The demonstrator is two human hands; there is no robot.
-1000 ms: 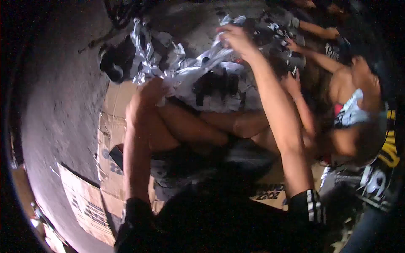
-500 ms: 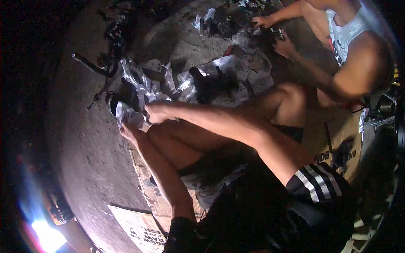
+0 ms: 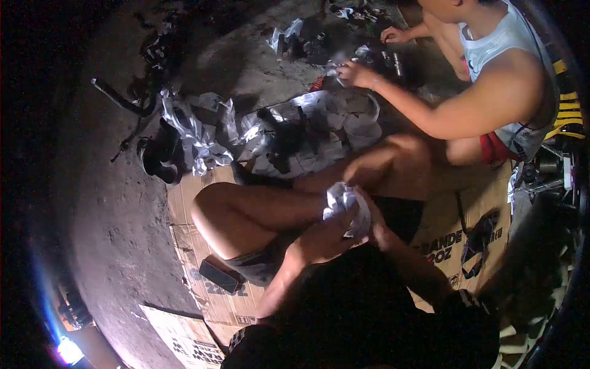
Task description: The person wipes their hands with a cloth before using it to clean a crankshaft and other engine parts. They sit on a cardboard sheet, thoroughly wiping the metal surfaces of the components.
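A crumpled white rag [image 3: 339, 198] is bunched between my hands, close above my lap. My left hand [image 3: 322, 245] grips it from the left with curled fingers. On the other side my right hand [image 3: 373, 221] is closed around the cloth. Whether anything is wrapped inside it is hidden. Beyond my knees, a dark mechanical part [image 3: 276, 138] rests on a pale sheet [image 3: 310, 101]. More torn white cloth [image 3: 196, 138] lies left of it, beside a dark rounded part [image 3: 161, 154].
A co-worker [image 3: 491, 92] sits at the upper right, hands near small metal parts [image 3: 393, 61]. Flattened cardboard [image 3: 184, 197] lies under me, with a dark phone-like object [image 3: 219, 277] on it. A bent tube [image 3: 120, 98] lies on the concrete floor at the left.
Both my hands have moved right from beside the dark rounded part to above my lap, with the white rag in them. The co-worker's nearer hand has shifted left.
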